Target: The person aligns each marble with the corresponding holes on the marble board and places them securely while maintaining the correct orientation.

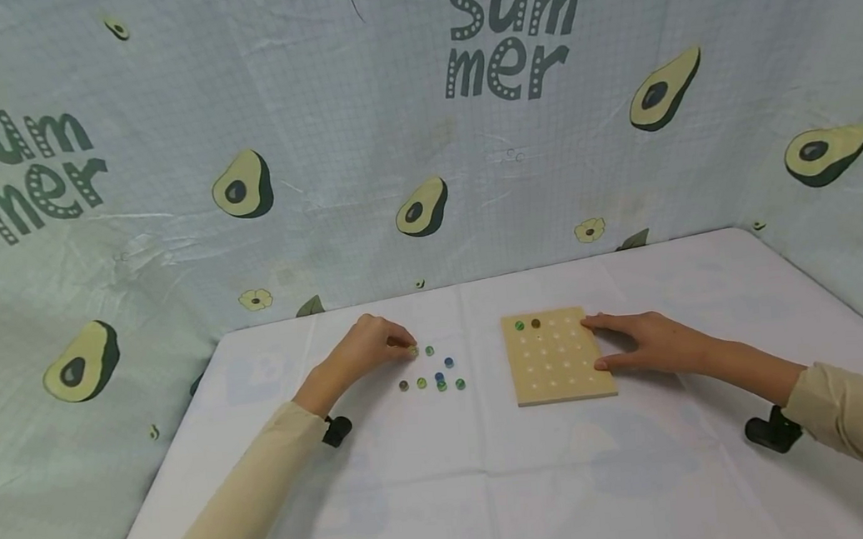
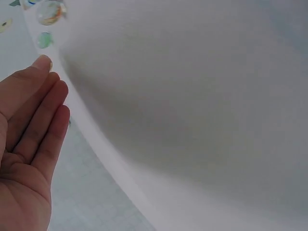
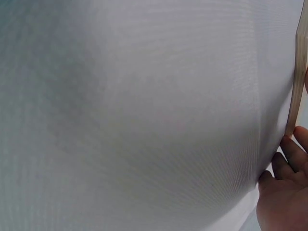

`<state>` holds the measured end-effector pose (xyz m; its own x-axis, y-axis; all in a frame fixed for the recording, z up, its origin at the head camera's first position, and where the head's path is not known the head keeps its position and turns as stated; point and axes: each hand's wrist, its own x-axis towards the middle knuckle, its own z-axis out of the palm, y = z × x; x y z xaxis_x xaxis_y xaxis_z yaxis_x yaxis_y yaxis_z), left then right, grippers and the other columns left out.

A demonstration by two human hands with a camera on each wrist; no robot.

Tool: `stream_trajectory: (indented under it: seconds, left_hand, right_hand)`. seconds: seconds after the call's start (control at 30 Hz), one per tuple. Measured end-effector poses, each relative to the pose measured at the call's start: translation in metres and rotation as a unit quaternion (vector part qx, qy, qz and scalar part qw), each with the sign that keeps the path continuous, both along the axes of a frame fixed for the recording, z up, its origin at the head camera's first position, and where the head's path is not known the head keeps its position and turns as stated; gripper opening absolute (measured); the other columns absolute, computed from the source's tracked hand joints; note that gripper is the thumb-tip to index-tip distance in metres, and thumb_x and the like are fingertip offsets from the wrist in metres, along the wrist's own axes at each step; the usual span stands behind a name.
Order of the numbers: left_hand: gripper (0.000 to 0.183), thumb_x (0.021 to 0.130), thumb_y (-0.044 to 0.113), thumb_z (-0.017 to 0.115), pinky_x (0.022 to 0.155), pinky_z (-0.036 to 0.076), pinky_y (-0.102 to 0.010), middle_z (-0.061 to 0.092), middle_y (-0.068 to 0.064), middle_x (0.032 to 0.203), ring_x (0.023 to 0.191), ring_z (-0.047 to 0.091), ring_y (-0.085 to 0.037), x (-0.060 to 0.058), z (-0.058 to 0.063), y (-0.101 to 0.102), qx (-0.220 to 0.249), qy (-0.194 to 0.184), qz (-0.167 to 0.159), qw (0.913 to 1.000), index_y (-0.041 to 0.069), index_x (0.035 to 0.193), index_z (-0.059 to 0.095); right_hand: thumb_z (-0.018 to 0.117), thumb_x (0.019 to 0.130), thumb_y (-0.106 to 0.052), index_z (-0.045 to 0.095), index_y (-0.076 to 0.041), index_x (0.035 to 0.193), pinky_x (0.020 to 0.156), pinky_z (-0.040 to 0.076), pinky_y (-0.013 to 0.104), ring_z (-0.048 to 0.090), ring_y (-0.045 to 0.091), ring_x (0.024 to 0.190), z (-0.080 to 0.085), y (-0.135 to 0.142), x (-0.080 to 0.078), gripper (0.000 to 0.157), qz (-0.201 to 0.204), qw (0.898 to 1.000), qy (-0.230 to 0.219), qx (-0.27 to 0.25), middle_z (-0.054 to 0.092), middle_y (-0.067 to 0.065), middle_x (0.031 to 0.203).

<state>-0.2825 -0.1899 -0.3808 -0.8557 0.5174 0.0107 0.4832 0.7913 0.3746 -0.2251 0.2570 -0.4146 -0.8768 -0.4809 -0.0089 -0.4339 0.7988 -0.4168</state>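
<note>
The left hand (image 1: 372,346) pinches a marble (image 1: 413,351), mostly hidden from the left wrist; loose marbles (image 1: 421,383) lie at its four o'clock. Two seated marbles (image 1: 536,323) mark the board (image 1: 559,361) near eleven; the unclenched right hand (image 1: 654,342) touches three o'clock, lower fingers (image 3: 284,166) visible only from the right wrist.

Left bare hand (image 2: 28,154): cropped by left wrist view's left edge.
Pale yellowish glass marble (image 1: 413,351): mostly covered by that hand; I cannot read its pattern.
Square pale-wood dimpled board (image 1: 555,358): right wrist view gives me only a cut-off edge.
Right bare hand (image 3: 285,197): cropped there too.
Loose multicoloured glass marbles (image 1: 440,377): inner detail too small, head view.
</note>
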Motion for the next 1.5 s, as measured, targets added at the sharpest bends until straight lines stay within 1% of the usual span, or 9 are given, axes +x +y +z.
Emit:
stream_trajectory:
  seconds: [0.2,0.4,0.57,0.67,0.8,1.1,1.27,1.5]
  left_hand:
    - [0.015,0.091,0.016,0.079,0.085,0.057,-0.035,0.078,0.001,0.100,0.097,0.071,-0.015,0.003,0.009,0.008,0.038,0.004,-0.003,0.9993,0.011,0.105,0.082]
    - [0.015,0.091,0.018,0.078,0.085,0.057,-0.035,0.078,0.003,0.101,0.095,0.071,-0.013,0.006,0.015,0.018,0.060,0.013,-0.011,0.9981,0.013,0.105,0.082]
    - [0.016,0.091,0.019,0.079,0.084,0.057,-0.034,0.078,0.003,0.101,0.096,0.071,-0.012,0.009,0.018,0.028,0.076,0.024,-0.031,0.9963,0.012,0.105,0.082]
    - [0.016,0.091,0.018,0.079,0.085,0.058,-0.038,0.078,0.002,0.100,0.096,0.071,-0.013,0.010,0.019,0.035,0.089,0.031,-0.046,0.9945,0.012,0.105,0.082]
    - [0.016,0.091,0.017,0.078,0.089,0.058,-0.043,0.078,0.001,0.101,0.096,0.072,-0.014,0.012,0.020,0.043,0.103,0.032,-0.058,0.9925,0.011,0.105,0.081]
    - [0.016,0.091,0.019,0.079,0.088,0.058,-0.044,0.078,0.001,0.102,0.096,0.072,-0.013,0.015,0.024,0.063,0.130,0.043,-0.081,0.9873,0.011,0.104,0.081]
    - [0.016,0.091,0.019,0.078,0.089,0.058,-0.044,0.078,0.000,0.102,0.096,0.072,-0.013,0.016,0.026,0.072,0.136,0.043,-0.090,0.9856,0.011,0.105,0.081]
    - [0.016,0.091,0.019,0.078,0.089,0.058,-0.044,0.078,0.001,0.102,0.097,0.072,-0.013,0.017,0.026,0.082,0.143,0.039,-0.091,0.9847,0.011,0.105,0.081]
  right_hand:
    - [0.066,0.087,-0.069,0.050,-0.010,0.151,0.108,0.040,0.062,0.046,0.044,0.138,0.001,-0.001,0.000,0.088,-0.002,1.000,-0.001,0.009,0.049,0.021,0.151]
    - [0.066,0.086,-0.070,0.052,-0.010,0.150,0.108,0.040,0.062,0.046,0.045,0.137,0.003,-0.002,-0.001,0.088,-0.005,1.000,0.002,0.023,0.049,0.023,0.150]
    - [0.068,0.086,-0.068,0.053,-0.010,0.149,0.107,0.041,0.062,0.049,0.044,0.135,0.005,-0.003,-0.002,0.087,-0.007,1.000,-0.001,0.031,0.052,0.022,0.148]
    - [0.068,0.086,-0.068,0.053,-0.010,0.149,0.106,0.041,0.062,0.049,0.044,0.135,0.005,-0.004,-0.003,0.087,-0.008,0.999,-0.004,0.034,0.053,0.022,0.148]
    - [0.067,0.086,-0.069,0.051,-0.010,0.150,0.107,0.041,0.062,0.048,0.045,0.136,0.005,-0.003,-0.004,0.088,-0.007,0.999,-0.012,0.036,0.051,0.023,0.149]
    - [0.067,0.086,-0.069,0.049,-0.010,0.151,0.110,0.038,0.061,0.042,0.045,0.140,0.006,-0.003,-0.002,0.090,-0.004,0.999,-0.024,0.025,0.045,0.025,0.152]
    - [0.067,0.086,-0.069,0.049,-0.010,0.151,0.110,0.038,0.060,0.042,0.043,0.141,0.007,-0.003,-0.001,0.090,0.001,1.000,-0.020,0.022,0.045,0.024,0.152]
    - [0.067,0.086,-0.068,0.050,-0.010,0.151,0.109,0.039,0.060,0.043,0.043,0.140,0.007,-0.002,-0.002,0.089,0.001,1.000,-0.017,0.023,0.046,0.024,0.152]
